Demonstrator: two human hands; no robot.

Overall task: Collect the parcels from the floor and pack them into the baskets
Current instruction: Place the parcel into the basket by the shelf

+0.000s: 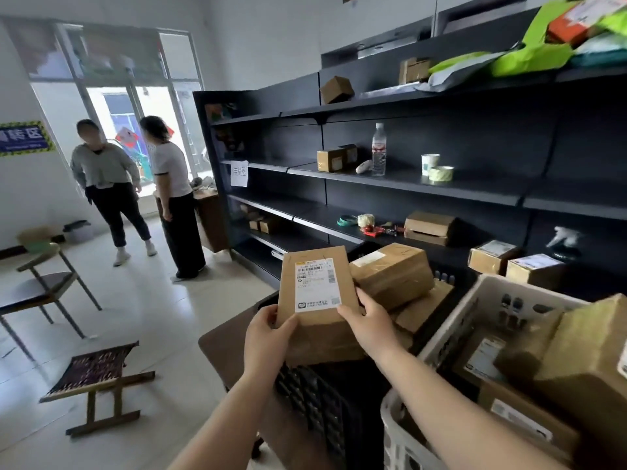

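Open tiled floor [163,313] lies to the left, broken only by a folding stool [98,378] and a chair [44,283]. Dark shelving [441,184] closes the right side. A black basket [315,395] and a white basket [451,337] (both holding boxes) stand close ahead. The left hand [268,334] and right hand [369,323] each curl around a labelled parcel [317,300] above the black basket.

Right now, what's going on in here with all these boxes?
A person is sorting parcels. Both hands, the left hand and the right hand, hold a flat cardboard parcel with a white shipping label above a dark basket that already has other brown boxes in it. A white basket beside it also holds parcels. Two other people stand talking near the door.
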